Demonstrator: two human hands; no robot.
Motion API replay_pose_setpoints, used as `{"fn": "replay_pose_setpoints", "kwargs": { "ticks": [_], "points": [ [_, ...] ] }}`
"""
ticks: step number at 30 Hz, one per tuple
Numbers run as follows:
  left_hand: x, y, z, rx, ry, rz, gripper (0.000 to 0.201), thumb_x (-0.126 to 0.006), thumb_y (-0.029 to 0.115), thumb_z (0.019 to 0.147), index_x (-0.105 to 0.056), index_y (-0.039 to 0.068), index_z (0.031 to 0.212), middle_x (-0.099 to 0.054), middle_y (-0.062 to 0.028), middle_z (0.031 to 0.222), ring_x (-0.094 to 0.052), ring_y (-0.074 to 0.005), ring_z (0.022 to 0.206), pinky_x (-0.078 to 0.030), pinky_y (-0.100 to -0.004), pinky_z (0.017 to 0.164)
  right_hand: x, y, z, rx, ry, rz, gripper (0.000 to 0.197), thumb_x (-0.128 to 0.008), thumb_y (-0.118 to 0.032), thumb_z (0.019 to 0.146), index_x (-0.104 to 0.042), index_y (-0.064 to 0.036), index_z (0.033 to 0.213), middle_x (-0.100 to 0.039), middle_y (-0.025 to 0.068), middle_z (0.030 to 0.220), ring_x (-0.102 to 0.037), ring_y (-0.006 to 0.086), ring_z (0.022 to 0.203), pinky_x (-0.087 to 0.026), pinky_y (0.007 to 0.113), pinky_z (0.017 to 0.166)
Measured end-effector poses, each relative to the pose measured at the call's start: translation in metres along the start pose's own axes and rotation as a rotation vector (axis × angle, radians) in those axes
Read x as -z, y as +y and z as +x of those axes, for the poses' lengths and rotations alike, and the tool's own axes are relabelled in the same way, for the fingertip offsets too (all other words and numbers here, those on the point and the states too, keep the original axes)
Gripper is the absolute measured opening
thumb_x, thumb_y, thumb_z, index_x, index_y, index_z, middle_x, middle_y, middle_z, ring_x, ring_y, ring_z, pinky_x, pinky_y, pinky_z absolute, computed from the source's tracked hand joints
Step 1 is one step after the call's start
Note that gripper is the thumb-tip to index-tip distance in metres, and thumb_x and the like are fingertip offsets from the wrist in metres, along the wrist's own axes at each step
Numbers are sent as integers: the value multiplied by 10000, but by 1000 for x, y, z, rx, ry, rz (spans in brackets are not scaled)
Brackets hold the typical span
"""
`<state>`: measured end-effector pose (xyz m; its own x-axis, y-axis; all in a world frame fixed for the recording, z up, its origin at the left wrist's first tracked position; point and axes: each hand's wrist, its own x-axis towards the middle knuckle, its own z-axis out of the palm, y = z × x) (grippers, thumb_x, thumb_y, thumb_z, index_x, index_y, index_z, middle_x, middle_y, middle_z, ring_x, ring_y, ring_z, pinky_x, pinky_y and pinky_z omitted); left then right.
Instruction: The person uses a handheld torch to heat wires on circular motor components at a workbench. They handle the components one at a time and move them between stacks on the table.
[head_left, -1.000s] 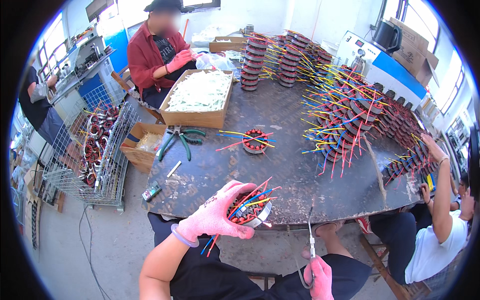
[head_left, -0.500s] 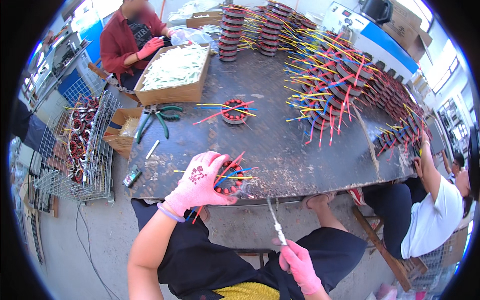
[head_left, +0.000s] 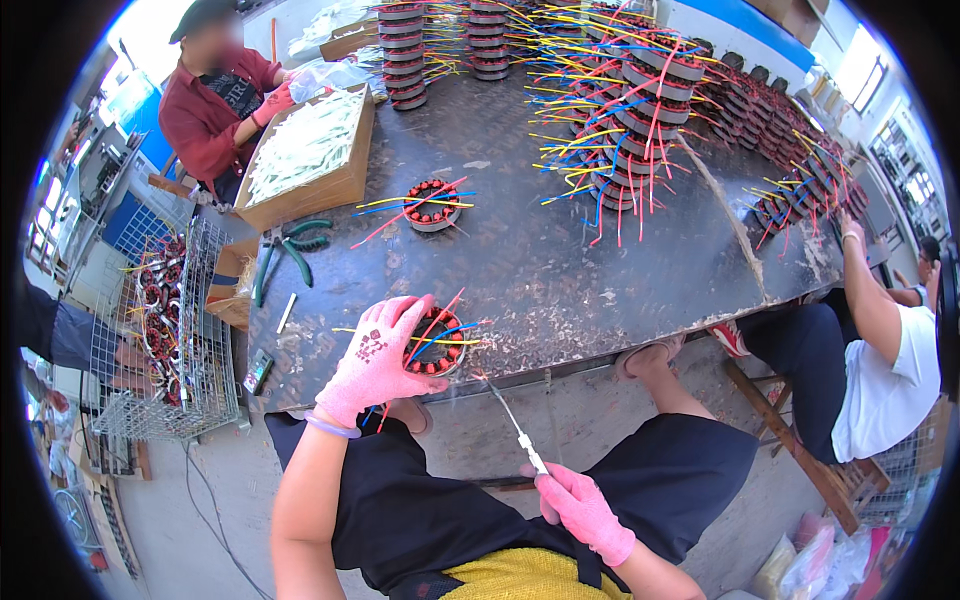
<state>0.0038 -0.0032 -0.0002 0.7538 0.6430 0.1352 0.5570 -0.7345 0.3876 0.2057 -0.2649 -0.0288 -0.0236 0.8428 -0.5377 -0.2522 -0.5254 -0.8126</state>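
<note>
We have our left hand (head_left: pixel 378 352) around 1 wound ring (head_left: pixel 457 350) by the near edge of the table (head_left: pixel 500 262); our right hand (head_left: pixel 580 508), nearer us and to the right, holds a tool (head_left: pixel 527 446), its tip just beside the ring. Behind, another ring (head_left: pixel 432 225) lies on the table, with pliers (head_left: pixel 297 263) to its left and a box (head_left: pixel 325 189) of strips (head_left: pixel 305 145) behind them. Stacked rings (head_left: pixel 630 145) stand behind on our right, and 2 columns (head_left: pixel 402 62) at the back. A wire basket (head_left: pixel 208 290) stands left of the table.
</note>
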Motion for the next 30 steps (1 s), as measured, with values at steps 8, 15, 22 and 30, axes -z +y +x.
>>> {"fn": "replay_pose_setpoints", "kwargs": {
  "ticks": [8, 15, 22, 30],
  "points": [
    [-1, 1, 1, -27, 27, 9, 970, -855, 393, 573, -436, 31, 1369, -474, -171, 1302, -446, -360, 1228, -336, -460, 1064, -3, -9, 1, -7, -16, -25, 370, -467, -259, 1008, -549, -13, 1271, -464, -48, 655, -425, 49, 573, -361, 226, 535],
    [-2, 1, 2, -28, 27, 9, 978, -856, 393, 570, -435, 30, 1374, -477, -164, 1301, -448, -353, 1229, -335, -459, 1063, -4, -10, 1, -24, -21, -24, 367, -469, -266, 1010, -548, -21, 1271, -458, -57, 645, -411, 40, 566, -350, 218, 529],
    [0, 1, 2, -8, -10, -4, 1009, -867, 356, 563, -408, 37, 1403, -453, -182, 1347, -420, -372, 1264, -324, -455, 1081, -5, -12, 0, -19, -19, -24, 362, -471, -272, 1010, -557, -29, 1265, -457, -50, 631, -410, 39, 563, -348, 216, 529],
    [-1, 2, 3, -3, -14, 2, 1009, -867, 354, 564, -406, 41, 1406, -454, -186, 1341, -420, -376, 1261, -325, -458, 1079, -4, -6, 2, -15, -23, 0, 368, -463, -279, 1014, -558, -24, 1262, -457, -49, 632, -417, 42, 563, -350, 218, 531]
  ]
}}
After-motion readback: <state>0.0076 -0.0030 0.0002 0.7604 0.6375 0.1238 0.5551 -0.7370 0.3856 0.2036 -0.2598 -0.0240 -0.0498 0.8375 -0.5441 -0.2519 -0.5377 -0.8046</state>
